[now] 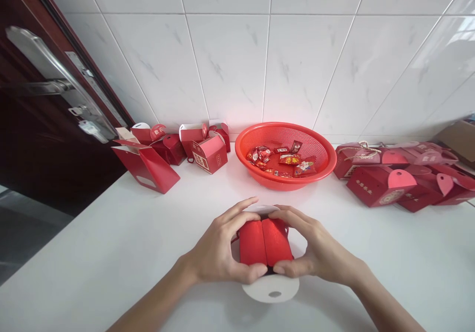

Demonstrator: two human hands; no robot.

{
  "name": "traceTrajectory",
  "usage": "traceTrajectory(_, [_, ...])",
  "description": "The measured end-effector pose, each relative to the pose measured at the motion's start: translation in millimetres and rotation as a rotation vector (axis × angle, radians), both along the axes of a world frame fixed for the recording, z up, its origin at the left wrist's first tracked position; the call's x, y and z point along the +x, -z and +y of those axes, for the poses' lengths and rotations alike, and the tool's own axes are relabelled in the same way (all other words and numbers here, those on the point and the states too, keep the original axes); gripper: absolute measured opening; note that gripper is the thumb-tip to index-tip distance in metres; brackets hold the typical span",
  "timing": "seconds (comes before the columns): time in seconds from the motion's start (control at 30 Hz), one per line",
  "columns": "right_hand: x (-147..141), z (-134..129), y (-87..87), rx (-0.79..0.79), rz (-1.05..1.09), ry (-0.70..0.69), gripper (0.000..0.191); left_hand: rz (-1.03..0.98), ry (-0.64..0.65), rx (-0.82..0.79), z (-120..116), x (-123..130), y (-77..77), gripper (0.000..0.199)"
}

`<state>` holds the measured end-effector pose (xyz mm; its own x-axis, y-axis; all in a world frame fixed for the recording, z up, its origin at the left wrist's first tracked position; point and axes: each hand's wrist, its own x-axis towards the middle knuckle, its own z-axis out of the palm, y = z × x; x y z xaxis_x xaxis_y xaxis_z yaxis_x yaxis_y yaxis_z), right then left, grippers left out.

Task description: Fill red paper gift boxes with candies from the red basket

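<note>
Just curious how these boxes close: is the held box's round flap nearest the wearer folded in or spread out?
Spread out: the white flap juts toward the wearer, its hole uncovered.

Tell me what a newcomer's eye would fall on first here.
First, the bright red perforated plastic basket of wrapped sweets, before the white tiled wall. Next, front and centre, two vivid red pieces in an open gift box held between the left hand and right hand. Red gift boxes flank the basket on both sides.
</note>
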<state>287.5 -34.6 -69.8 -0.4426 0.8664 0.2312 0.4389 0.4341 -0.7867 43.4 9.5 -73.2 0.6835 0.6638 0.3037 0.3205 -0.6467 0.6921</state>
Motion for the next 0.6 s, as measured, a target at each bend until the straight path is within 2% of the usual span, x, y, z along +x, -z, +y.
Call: traceTrajectory(0.6, [0.2,-0.9,-0.1,-0.027,-0.011,-0.004,0.073,-0.021,0.003,0.05,0.1,0.2,2.3,0.071])
